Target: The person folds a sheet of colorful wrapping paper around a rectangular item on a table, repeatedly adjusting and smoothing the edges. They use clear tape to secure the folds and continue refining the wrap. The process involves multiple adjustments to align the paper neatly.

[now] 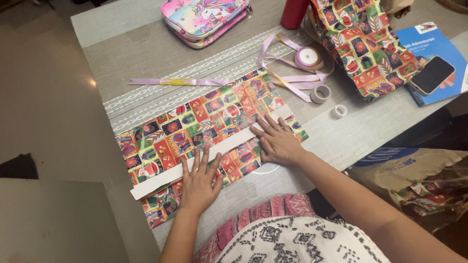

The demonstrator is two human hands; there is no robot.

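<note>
At the frame's centre both hands, left hand point(199, 182) and right hand point(278, 141), press flat, fingers spread, on the wrapping paper point(195, 131); uneven pressure could skew its folded white edge point(214, 151).

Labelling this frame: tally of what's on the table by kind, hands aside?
Wrapping paper sheets: 2 (one under the hands, one bunched)
Tape rolls: 2
Ribbon spool: 1
Loose ribbon strip: 1
Pencil case: 1
Red bottle: 1
Book: 1
Phone: 1
Total: 10

A grey table point(370, 131) bears wrapping paper point(195, 126), ribbon point(292, 80) and tape rolls point(320, 93) — also a pencil case point(204, 19).
</note>
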